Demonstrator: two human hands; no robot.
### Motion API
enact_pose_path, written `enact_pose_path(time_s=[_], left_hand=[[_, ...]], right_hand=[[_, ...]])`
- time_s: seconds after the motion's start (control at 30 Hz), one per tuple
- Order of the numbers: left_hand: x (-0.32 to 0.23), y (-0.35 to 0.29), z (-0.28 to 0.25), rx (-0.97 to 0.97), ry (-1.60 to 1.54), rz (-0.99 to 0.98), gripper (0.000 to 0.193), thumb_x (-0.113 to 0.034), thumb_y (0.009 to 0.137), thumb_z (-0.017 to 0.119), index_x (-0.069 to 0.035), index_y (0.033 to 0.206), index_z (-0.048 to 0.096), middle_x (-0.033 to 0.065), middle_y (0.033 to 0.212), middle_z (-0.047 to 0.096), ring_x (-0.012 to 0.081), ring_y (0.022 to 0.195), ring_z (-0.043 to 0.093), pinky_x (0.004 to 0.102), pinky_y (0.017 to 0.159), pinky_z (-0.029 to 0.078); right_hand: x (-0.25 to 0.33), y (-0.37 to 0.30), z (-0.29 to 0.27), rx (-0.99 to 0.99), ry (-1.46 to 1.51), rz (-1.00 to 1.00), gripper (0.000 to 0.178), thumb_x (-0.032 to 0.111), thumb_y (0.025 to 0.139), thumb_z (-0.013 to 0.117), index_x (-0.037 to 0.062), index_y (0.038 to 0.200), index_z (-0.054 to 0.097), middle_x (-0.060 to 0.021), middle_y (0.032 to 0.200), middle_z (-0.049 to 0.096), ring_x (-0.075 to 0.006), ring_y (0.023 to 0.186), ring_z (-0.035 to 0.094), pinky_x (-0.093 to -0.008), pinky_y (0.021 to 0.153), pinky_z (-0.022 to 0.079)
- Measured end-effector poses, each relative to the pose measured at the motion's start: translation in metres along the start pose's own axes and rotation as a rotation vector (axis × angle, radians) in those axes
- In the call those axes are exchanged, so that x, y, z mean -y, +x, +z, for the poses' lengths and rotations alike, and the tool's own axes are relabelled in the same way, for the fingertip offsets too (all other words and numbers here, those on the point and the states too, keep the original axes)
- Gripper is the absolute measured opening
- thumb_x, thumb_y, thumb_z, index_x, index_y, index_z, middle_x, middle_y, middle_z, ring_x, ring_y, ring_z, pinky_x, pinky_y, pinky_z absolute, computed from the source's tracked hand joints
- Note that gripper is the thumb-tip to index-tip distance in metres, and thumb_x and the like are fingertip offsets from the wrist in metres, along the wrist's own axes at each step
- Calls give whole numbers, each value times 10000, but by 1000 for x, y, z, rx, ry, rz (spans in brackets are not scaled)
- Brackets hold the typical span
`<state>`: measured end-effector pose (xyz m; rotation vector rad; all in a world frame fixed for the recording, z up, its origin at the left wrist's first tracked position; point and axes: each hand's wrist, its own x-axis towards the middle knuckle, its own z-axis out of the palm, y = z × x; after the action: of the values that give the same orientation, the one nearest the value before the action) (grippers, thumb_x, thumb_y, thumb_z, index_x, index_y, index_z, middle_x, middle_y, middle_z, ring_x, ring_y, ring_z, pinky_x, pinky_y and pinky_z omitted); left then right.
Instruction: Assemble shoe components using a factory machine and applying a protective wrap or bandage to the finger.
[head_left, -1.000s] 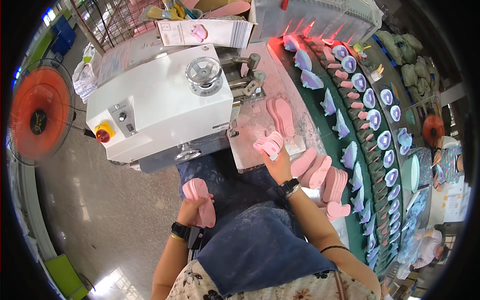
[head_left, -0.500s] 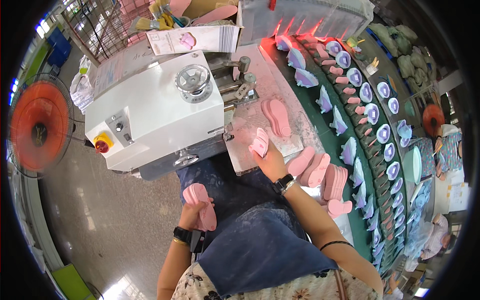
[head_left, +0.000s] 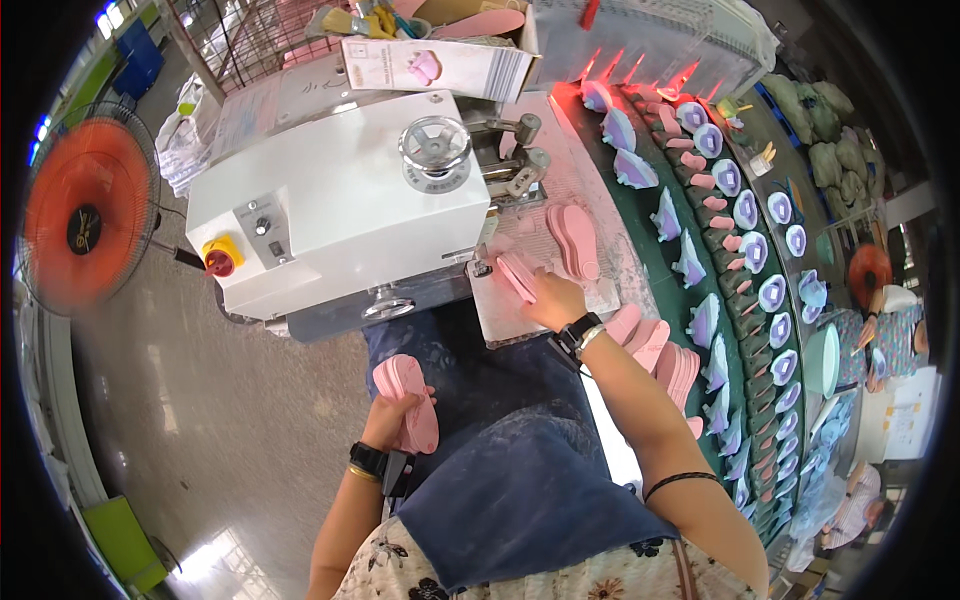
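Note:
My left hand (head_left: 392, 412) is closed round a stack of pink shoe insoles (head_left: 412, 390), held over my lap. In my right hand (head_left: 556, 302) there is a smaller bunch of pink insoles (head_left: 517, 277), gripped by one end over the dusty metal work plate (head_left: 505, 322). This bunch is just right of the white machine (head_left: 340, 190) and its front rollers. Beyond my right hand, another stack of pink insoles (head_left: 573, 242) lies on the plate. More pink insole stacks (head_left: 678, 375) rest beside my right forearm, which partly hides them.
A green conveyor (head_left: 668, 285) curves along the right, carrying purple shoe uppers (head_left: 703, 320) and pink pieces. A cardboard box (head_left: 440, 68) with brushes stands behind the machine. An orange fan (head_left: 85, 228) is at left. Co-workers (head_left: 890, 330) sit at far right.
The view has shifted, so the machine and conveyor appear farther right. My right hand has turned its insoles and brought them nearer the machine's front. My left hand keeps its stack.

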<state>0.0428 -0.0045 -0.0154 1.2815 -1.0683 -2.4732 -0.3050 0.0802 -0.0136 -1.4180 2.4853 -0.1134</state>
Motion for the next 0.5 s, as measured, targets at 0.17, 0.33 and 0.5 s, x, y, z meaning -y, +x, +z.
enact_pose_path(time_s=[0.17,0.33,0.5], left_hand=[[5,-1,-10,2,-20,7,382,-70,829,577,29,1196,539,140,1080,655,245,955,667,364,801,568],[-2,0,-6,-11,-11,-11,376,-73,830,581,29,1189,544,140,1075,656,243,952,667,366,798,571],[-2,-1,-3,-9,-7,-3,372,-87,850,588,51,1193,550,139,1084,663,233,957,668,353,784,565]], right_hand=[[9,-10,-8,-172,37,47,544,326,722,700,-4,1118,527,-196,943,647,-348,806,672,-438,674,541],[8,-20,-3,-315,86,-17,522,330,753,696,-4,1119,531,-181,913,638,-349,806,653,-444,668,526],[7,-24,2,-415,171,-54,367,252,786,676,7,1039,574,-158,866,622,-354,781,631,-456,667,505]])
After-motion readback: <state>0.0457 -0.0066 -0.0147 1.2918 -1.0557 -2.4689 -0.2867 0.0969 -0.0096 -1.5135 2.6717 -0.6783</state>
